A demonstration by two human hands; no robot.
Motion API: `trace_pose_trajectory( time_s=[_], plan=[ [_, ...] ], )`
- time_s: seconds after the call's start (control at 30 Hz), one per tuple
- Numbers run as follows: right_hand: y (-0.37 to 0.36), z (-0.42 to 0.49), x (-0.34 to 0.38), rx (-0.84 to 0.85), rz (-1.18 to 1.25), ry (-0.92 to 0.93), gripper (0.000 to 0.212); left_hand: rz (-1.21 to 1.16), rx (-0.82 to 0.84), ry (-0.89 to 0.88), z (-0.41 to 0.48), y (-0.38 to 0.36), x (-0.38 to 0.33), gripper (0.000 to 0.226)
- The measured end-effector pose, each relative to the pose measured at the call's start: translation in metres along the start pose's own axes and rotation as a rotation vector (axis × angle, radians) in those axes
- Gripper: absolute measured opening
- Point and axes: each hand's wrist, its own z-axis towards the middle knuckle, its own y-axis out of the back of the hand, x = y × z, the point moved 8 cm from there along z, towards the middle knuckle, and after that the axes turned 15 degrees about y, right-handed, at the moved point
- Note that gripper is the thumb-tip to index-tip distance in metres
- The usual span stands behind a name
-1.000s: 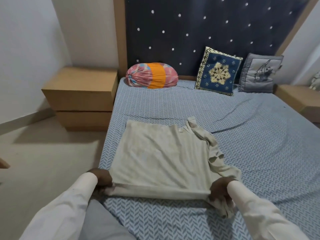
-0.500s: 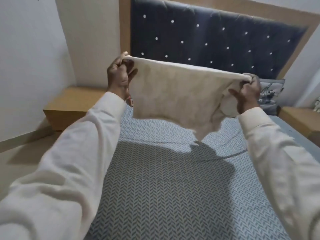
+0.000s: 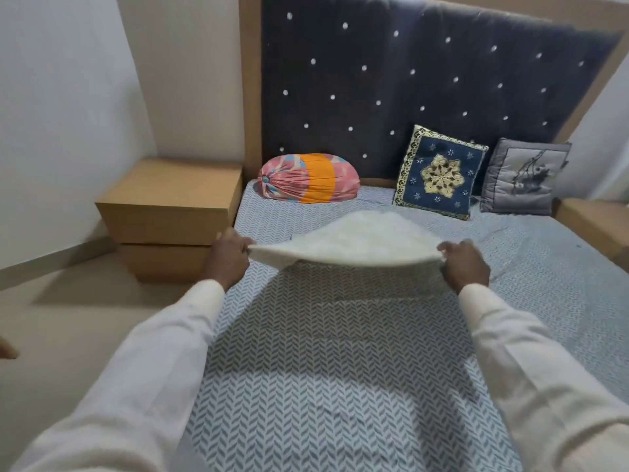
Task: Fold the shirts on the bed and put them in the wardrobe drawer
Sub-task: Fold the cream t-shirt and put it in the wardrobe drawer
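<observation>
- Two white sleeves point(image 3: 160, 356) are reaching out over the bed point(image 3: 323, 362), which is wearing a herringbone sheet.
- Both the left hand point(image 3: 226, 260) and the right hand point(image 3: 466, 264) are gripping the pale shirt point(image 3: 360, 238), fingers point(image 3: 242, 246) curling round its near edge.
- Blurred, the shirt is billowing above the sheet between the hands.
- Beyond, a bolster point(image 3: 308, 178) and two cushions point(image 3: 439, 173) are resting by the headboard point(image 3: 408, 80).

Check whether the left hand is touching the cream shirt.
Touching. The head view shows the left hand pinching the near left corner of the cream shirt, with no gap between them; the right hand holds the opposite corner.
</observation>
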Motion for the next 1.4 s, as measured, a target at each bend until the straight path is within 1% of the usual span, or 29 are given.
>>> trace_pose_trajectory(
  time_s=[0.1, 0.17, 0.27, 0.33, 0.47, 0.53, 0.6, 0.77, 0.83, 0.9, 0.97, 1.0, 1.03, 1.07, 1.1, 1.13, 1.17, 1.2, 1.23, 1.27, 1.33, 1.4],
  plan=[
    [-0.046, -0.043, -0.013, 0.195, -0.118, 0.024, 0.027, 0.17, 0.069, -0.154, -0.045, -0.033, 0.032, 0.027],
    [-0.067, -0.073, -0.026, 0.264, -0.181, 0.02, 0.027, 0.254, 0.209, -0.22, -0.078, -0.055, 0.049, 0.025],
    [-0.088, -0.121, -0.052, 0.357, -0.235, -0.018, 0.024, 0.441, 0.457, -0.259, -0.13, -0.081, 0.059, 0.026],
    [-0.092, -0.15, -0.067, 0.358, -0.248, -0.047, 0.023, 0.552, 0.589, -0.219, -0.156, -0.098, 0.068, 0.028],
    [-0.082, -0.205, -0.083, 0.262, -0.219, -0.145, 0.022, 0.729, 0.728, -0.185, -0.193, -0.113, 0.082, 0.029],
    [-0.078, -0.229, -0.085, 0.244, -0.241, -0.15, 0.021, 0.828, 0.759, -0.219, -0.211, -0.114, 0.082, 0.026],
    [-0.075, -0.253, -0.086, 0.242, -0.262, -0.151, 0.021, 0.932, 0.768, -0.254, -0.233, -0.113, 0.079, 0.027],
    [-0.081, -0.307, -0.081, 0.235, -0.254, -0.144, 0.015, 1.133, 0.815, -0.269, -0.275, -0.11, 0.078, 0.044],
    [-0.087, -0.331, -0.084, 0.252, -0.217, -0.178, 0.015, 1.21, 0.846, -0.279, -0.29, -0.112, 0.08, 0.047],
    [-0.096, -0.345, -0.082, 0.299, -0.158, -0.194, 0.017, 1.229, 0.884, -0.275, -0.298, -0.111, 0.079, 0.046],
    [-0.107, -0.353, -0.091, 0.367, -0.06, -0.211, 0.022, 1.203, 0.952, -0.231, -0.302, -0.108, 0.067, 0.04],
    [-0.114, -0.352, -0.094, 0.402, 0.012, -0.205, 0.03, 1.131, 0.983, -0.192, -0.301, -0.109, 0.061, 0.033],
    [-0.117, -0.352, -0.1, 0.393, 0.116, -0.234, 0.04, 1.009, 1.0, -0.162, -0.298, -0.112, 0.052, 0.028],
    [-0.118, -0.351, -0.107, 0.337, 0.236, -0.3, 0.047, 0.861, 0.989, -0.139, -0.293, -0.119, 0.044, 0.029],
    [-0.113, -0.35, -0.117, 0.211, 0.343, -0.411, 0.052, 0.721, 0.953, -0.135, -0.286, -0.126, 0.034, 0.032],
    [-0.106, -0.351, -0.129, 0.076, 0.387, -0.524, 0.055, 0.615, 0.901, -0.149, -0.28, -0.134, 0.026, 0.034],
    [-0.099, -0.354, -0.139, -0.025, 0.394, -0.658, 0.055, 0.546, 0.854, -0.179, -0.276, -0.142, 0.018, 0.038],
    [-0.099, -0.358, -0.146, -0.045, 0.379, -0.764, 0.054, 0.511, 0.828, -0.214, -0.277, -0.151, 0.01, 0.044],
    [-0.104, -0.359, -0.151, -0.019, 0.376, -0.834, 0.053, 0.493, 0.822, -0.253, -0.28, -0.16, 0.001, 0.051],
    [-0.106, -0.355, -0.148, 0.023, 0.387, -0.858, 0.054, 0.498, 0.819, -0.292, -0.286, -0.168, -0.006, 0.058],
    [-0.115, -0.343, -0.142, 0.109, 0.471, -0.869, 0.052, 0.559, 0.786, -0.358, -0.295, -0.183, -0.016, 0.066],
    [-0.122, -0.329, -0.133, 0.239, 0.524, -0.838, 0.042, 0.62, 0.716, -0.384, -0.301, -0.191, -0.019, 0.068]
  ],
)
